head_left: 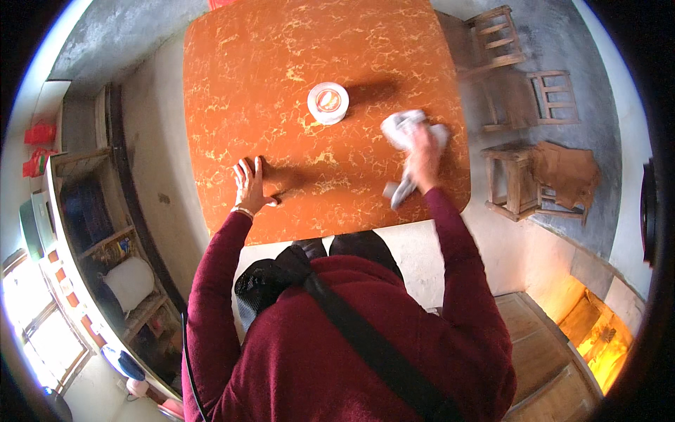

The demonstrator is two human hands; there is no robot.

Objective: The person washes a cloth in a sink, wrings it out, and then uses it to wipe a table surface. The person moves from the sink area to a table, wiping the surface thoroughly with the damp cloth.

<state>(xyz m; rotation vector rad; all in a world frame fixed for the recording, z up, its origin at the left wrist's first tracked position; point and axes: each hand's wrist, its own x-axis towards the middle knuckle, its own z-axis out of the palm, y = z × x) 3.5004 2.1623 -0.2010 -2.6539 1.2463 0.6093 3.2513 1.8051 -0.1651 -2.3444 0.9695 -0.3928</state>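
Note:
An orange-brown table point(260, 91) with a yellow marbled pattern lies before me. My left hand point(247, 186) rests on its near left part, fingers spread, holding nothing. Over the right side of the tabletop, my right hand point(423, 160) presses down on a crumpled whitish cloth point(402, 129). Part of the cloth bunches ahead of the fingers, and a greyish end point(399, 193) sticks out by the wrist. The hand is a little blurred. A round white tub point(328, 103) with a picture on its lid stands near the table's middle, apart from both hands.
Wooden chairs point(553, 98) and a wooden stool point(512, 181) stand on the floor to the right, with brown cardboard point(566, 171) over one seat. Open shelving point(105, 239) runs along the left. A wooden cabinet point(538, 352) is behind me on the right.

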